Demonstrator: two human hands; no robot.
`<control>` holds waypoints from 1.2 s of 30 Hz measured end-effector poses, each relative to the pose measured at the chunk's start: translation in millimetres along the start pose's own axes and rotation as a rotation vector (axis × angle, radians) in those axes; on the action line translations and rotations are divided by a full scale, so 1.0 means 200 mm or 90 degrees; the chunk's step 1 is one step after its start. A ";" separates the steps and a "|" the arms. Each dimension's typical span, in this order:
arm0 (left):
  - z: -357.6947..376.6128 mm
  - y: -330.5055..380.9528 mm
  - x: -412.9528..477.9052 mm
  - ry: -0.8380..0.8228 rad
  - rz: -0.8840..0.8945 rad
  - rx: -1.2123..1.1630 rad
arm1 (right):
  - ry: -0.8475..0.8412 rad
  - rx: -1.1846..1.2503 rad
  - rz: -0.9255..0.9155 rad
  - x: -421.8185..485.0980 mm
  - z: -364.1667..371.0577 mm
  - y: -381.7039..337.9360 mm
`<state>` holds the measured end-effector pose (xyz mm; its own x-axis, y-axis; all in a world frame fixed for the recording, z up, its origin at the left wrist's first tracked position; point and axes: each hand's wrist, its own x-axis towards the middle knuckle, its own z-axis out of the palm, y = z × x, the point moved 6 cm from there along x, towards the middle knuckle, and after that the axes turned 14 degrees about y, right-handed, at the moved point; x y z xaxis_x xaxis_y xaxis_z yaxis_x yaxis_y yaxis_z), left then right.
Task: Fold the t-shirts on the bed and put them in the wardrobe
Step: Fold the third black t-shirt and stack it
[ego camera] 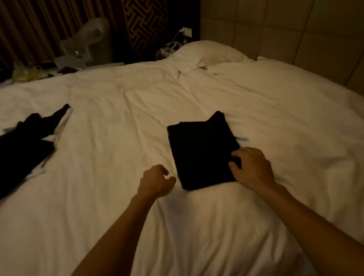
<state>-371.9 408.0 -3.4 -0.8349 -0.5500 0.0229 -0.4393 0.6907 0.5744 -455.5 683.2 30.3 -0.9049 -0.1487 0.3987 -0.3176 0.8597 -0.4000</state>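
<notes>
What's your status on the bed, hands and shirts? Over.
Right hand grips folded black t-shirt, near edge. Left hand beside it, holding nothing. Unfolded dark clothes lie far left. Nothing blocking.

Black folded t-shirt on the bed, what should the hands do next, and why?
Probably slide the left hand under the black folded t-shirt's near left edge and lift it. It lies as a neat rectangle on the white bed, the right hand grips its near right corner, and the left hand holds nothing.
</notes>
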 end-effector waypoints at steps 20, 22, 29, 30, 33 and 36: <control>-1.27 -1.85 -0.25 0.294 -0.187 0.129 | -0.291 0.208 -0.366 -0.62 0.97 -2.08; -1.37 -2.04 -0.30 0.310 -0.203 0.146 | -0.330 0.227 -0.409 -0.75 1.08 -2.28; -1.56 -2.52 -0.54 0.331 -0.299 0.170 | -0.417 0.248 -0.559 -1.20 1.31 -2.83; -1.55 -2.56 -0.56 0.311 -0.305 0.147 | -0.417 0.241 -0.570 -1.25 1.32 -2.87; -1.51 -2.62 -0.61 0.287 -0.292 0.090 | -0.397 0.215 -0.593 -1.35 1.37 -2.95; -1.52 -2.63 -0.63 0.319 -0.263 0.050 | -0.340 0.255 -0.557 -1.35 1.37 -2.96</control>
<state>65.6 -29.7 -59.7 -0.3453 -0.9163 0.2027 -0.7291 0.3980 0.5568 -100.1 79.8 -67.1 -0.2972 -0.9045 0.3059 -0.8905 0.1470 -0.4306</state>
